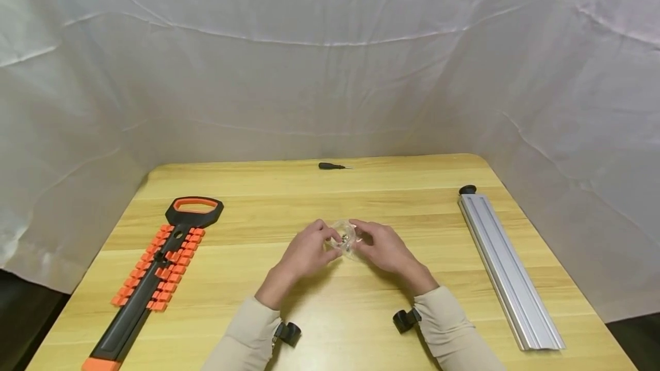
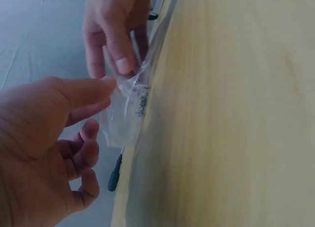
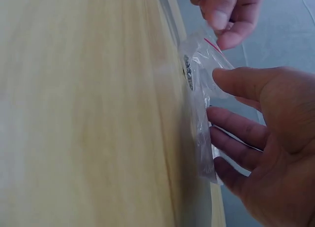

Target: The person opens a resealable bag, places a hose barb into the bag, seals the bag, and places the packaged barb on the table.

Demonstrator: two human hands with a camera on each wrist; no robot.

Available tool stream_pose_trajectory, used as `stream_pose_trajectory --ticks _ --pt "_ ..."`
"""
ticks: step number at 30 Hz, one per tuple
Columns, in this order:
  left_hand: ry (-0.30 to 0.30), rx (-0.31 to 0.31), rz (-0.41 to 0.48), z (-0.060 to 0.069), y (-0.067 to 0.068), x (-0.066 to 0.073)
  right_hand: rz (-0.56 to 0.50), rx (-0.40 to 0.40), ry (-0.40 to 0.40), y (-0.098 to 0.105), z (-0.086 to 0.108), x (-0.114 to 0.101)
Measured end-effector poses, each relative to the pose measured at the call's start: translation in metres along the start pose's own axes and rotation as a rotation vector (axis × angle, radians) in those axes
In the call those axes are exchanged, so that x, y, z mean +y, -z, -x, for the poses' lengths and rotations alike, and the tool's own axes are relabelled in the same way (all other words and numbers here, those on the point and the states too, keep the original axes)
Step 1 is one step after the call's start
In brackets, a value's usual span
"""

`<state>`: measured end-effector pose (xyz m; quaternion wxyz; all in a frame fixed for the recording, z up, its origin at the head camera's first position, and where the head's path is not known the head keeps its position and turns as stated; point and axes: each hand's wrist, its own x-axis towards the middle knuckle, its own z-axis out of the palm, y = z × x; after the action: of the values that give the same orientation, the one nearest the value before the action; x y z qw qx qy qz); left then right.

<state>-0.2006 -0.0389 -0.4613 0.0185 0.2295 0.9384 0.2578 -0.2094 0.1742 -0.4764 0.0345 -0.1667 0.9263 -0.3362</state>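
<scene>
A small clear plastic bag (image 1: 342, 227) lies at the middle of the table, between both hands. Small metal pieces, likely screws (image 3: 188, 72), are bunched inside it; their exact kind is too small to tell. My left hand (image 1: 308, 249) pinches the bag's edge between thumb and forefinger, its other fingers loosely curled in the left wrist view. On the opposite side, my right hand (image 1: 385, 249) holds the bag with thumb and forefinger, while its remaining fingers spread along the plastic. A red strip (image 3: 213, 45) runs near the bag's mouth in the right wrist view.
A black screwdriver (image 1: 331, 166) lies near the table's far edge. To the left is a black tool rack (image 1: 144, 282) with orange clips and a handle. A silver metal rail (image 1: 507, 268) with a black knob lies on the right. White cloth (image 1: 319, 85) hangs behind the table.
</scene>
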Motion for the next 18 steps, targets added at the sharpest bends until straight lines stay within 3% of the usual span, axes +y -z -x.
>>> stream_pose_trajectory --ticks 5,10,18 --pt "0.007 0.009 -0.064 0.0 -0.004 0.002 0.022 0.029 -0.032 0.006 0.0 0.002" --pt "0.021 0.017 -0.087 0.0 -0.006 0.002 0.132 0.067 -0.042 0.013 0.0 0.012" --pt "0.011 0.028 -0.105 -0.001 -0.009 0.004 0.199 0.026 -0.058 0.019 0.0 0.02"
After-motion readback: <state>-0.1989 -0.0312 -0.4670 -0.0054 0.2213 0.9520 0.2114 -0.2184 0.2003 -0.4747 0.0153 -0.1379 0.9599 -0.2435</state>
